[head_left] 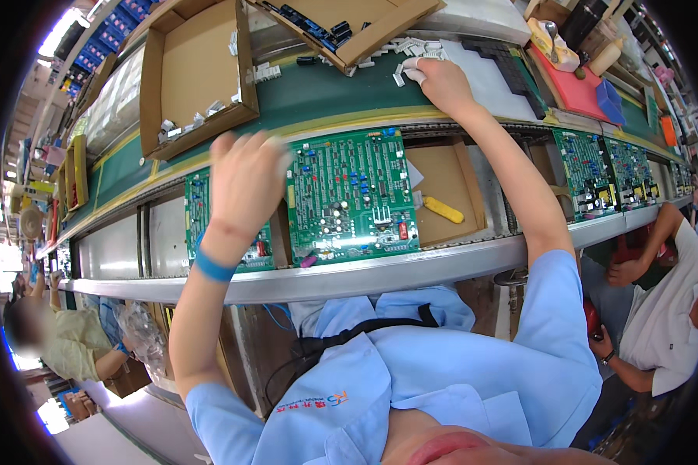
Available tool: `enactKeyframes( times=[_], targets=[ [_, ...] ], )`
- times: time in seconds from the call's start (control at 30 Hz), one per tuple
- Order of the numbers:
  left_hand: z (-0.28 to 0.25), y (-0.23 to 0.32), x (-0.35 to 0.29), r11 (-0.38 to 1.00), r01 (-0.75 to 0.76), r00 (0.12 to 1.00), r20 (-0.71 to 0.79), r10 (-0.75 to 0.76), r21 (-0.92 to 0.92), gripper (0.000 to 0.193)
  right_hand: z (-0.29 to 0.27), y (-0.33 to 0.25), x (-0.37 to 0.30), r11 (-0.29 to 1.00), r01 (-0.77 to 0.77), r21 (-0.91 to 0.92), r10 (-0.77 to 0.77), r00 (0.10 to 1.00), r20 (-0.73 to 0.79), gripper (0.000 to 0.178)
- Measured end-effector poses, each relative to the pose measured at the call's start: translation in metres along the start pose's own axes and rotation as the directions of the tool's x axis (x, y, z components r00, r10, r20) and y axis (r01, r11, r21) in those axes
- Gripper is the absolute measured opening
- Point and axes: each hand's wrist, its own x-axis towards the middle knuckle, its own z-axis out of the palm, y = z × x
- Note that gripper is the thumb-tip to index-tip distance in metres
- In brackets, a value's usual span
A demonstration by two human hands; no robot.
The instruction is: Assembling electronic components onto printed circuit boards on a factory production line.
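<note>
Apparently I'm picking white parts (424, 48) off the desk (318, 101) beyond the green board (349, 194), right hand (444, 84) curled beside them, left hand (244, 182) blurred, whether fingers grip I cannot tell, a clean pinch seemingly needed next.

A green rectangular circuit board (349, 190) lies behind a long silver metal rail (349, 290). To its left lies a second green circuit board (198, 198), which the left hand (244, 178) partly hides. To its right, a yellow elongated object (444, 210) lies in a brown cardboard box (471, 182). Behind, on a green flat worktop (333, 97), a shallow brown cardboard tray (194, 66) stands left; small white blocks (415, 48) lie right, near the right hand (446, 85).
</note>
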Motion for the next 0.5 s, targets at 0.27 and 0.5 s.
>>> enactKeyframes(
  times=[0.27,0.5],
  targets=[
    [0.114,0.071,0.165,0.970,0.189,0.979,0.104,-0.175,-0.152,0.025,0.004,-0.014,0.006,0.938,0.141,-0.316,-0.177,0.980,-0.086,0.015],
    [0.116,0.073,0.194,0.905,0.330,0.901,0.375,-0.217,-0.269,0.044,-0.024,-0.008,0.011,0.949,-0.049,-0.311,0.056,0.998,0.016,0.011]
  ],
)
